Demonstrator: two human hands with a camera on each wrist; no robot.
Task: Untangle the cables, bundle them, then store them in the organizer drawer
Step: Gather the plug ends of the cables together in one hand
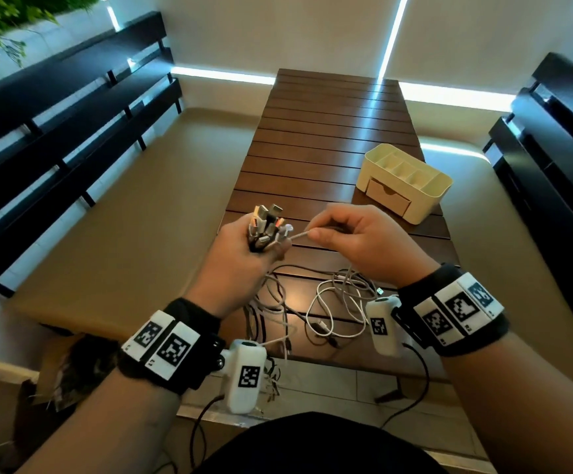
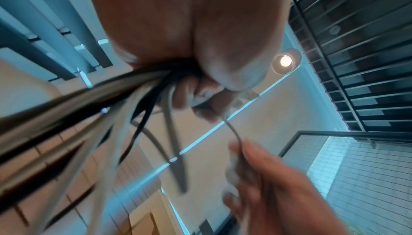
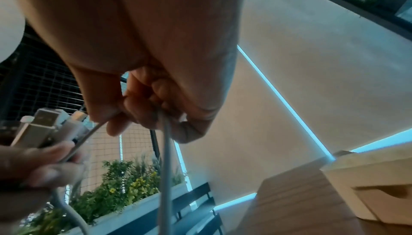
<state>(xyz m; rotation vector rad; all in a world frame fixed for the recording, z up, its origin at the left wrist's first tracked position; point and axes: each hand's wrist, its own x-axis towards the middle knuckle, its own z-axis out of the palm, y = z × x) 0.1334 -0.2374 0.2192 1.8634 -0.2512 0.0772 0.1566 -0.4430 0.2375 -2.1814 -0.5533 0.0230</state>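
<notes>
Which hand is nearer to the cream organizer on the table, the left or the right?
The right. The right hand pinches a white cable just in front of the organizer. The left hand, gripping the cable ends, is farther from it, toward the table's left edge.

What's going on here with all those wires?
A person is sorting cables over a wooden table. The left hand grips a bunch of cables by their plug ends, while the right hand pinches one white cable at that bunch. More cables lie tangled below; the cream organizer has its drawer shut.
</notes>
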